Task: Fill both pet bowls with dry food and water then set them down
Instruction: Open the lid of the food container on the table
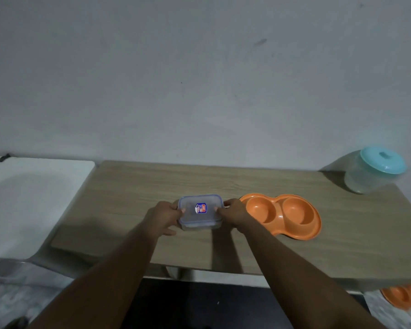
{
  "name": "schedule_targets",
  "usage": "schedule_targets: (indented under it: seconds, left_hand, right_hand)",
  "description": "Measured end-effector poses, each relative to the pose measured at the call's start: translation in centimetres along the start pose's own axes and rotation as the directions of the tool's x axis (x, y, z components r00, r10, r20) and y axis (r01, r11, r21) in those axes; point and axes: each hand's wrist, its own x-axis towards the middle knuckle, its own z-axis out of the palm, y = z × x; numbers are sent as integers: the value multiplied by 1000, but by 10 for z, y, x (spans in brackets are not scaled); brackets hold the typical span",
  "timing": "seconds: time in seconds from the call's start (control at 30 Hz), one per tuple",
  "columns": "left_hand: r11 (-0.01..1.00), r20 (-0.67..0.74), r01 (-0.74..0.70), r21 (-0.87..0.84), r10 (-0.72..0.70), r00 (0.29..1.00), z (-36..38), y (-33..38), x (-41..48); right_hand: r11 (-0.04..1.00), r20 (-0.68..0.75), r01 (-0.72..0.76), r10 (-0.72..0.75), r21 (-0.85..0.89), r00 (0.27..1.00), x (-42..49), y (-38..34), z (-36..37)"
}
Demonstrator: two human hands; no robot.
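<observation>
zero wells filled: we see the orange bowl (281, 216) bare on the table (128, 186), right of centre. left hand (163, 216) and right hand (235, 214) grip the closed container (199, 219) by its sides, fingers curled round it; food and water remain.

A small blue-and-red sticker (201, 208) sits atop the lidded container (199, 222). Its print is too blurred to read.
</observation>
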Motion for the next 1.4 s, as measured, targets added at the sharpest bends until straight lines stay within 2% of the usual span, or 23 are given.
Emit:
schedule_targets:
  seconds: [0.17,0.23,0.3,0.33,0.37,0.43,0.47,0.53,0.6,0.63,0.77,0.83,0.9,0.93,0.97,1.0,1.03,1.1,1.17,1.23,1.27,1.33,1.4]
  left_hand:
    - [999,23,19,-48,-18,1000,6,10,-6]
    - [997,39,34,-75,-31,999,8,8,-2]
    - [994,11,27,-110,-26,1000,9,4,-1]
    - [994,-50,-17,-110,12,999,9,3,-1]
    - [996,-126,-87,-37,81,989,9,2,0]
    - [935,-222,-204,290,273,936,10,1,1]
    - [863,-227,-249,439,375,899,14,-1,0]
    - [709,-166,-353,610,550,819,23,0,-10]
    - [595,-78,-442,671,650,756,32,0,-17]
    - [574,-41,-461,677,655,755,35,-3,-19]
    - [566,-23,-489,664,669,743,40,-9,-22]
    - [590,-76,-496,637,689,721,40,-9,-24]
    - [672,-260,-536,511,715,648,45,-11,-29]
    - [721,-375,-575,387,693,616,51,-14,-33]
    - [772,-479,-592,232,620,621,58,-17,-41]
    - [818,-552,-574,39,496,670,67,-22,-46]
    - [846,-587,-499,-185,312,747,75,-25,-51]
    - [775,-507,-277,-567,-63,860,86,-31,-53]
    - [645,-258,-14,-764,-285,923,93,-30,-51]
    - [520,27,209,-828,-337,941,97,-19,-49]
    - [508,102,258,-821,-315,944,100,-15,-48]
    - [543,139,281,-791,-287,948,106,-9,-43]
    - [515,177,304,-801,-281,943,114,-4,-38]
  right_hand:
    - [987,73,-79,69,144,995,-4,-4,-4]
    - [990,-1,-34,35,138,999,-2,-2,-3]
    - [999,-126,41,-38,22,991,-1,-2,-2]
    - [996,-161,65,-73,-55,984,-1,-3,-2]
    - [989,-178,84,-106,-126,978,-3,-3,0]
    - [967,-183,104,-148,-233,972,-10,-5,2]
    - [950,-180,109,-166,-293,970,-14,-5,5]
    - [876,-162,136,-234,-462,959,-22,-4,8]
    - [771,-66,224,-325,-597,943,-27,-2,12]
    - [731,-11,275,-361,-625,933,-29,0,13]
    - [705,71,329,-369,-628,927,-33,0,15]
    - [698,75,335,-375,-633,924,-31,-4,12]
    - [700,76,367,-410,-613,909,-26,-10,8]
    - [706,72,390,-435,-591,897,-22,-12,7]
    - [712,70,412,-458,-568,886,-16,-16,6]
    - [725,71,423,-463,-544,884,-10,-22,6]
    - [738,82,430,-458,-520,885,-1,-28,5]
    - [746,137,446,-440,-494,888,19,-40,6]
    - [736,233,440,-374,-514,898,36,-52,10]
    - [694,362,439,-267,-571,893,54,-64,12]
    - [680,412,444,-223,-584,884,60,-68,13]
    - [681,476,451,-168,-577,863,66,-74,13]
    - [691,519,464,-150,-554,842,75,-79,10]
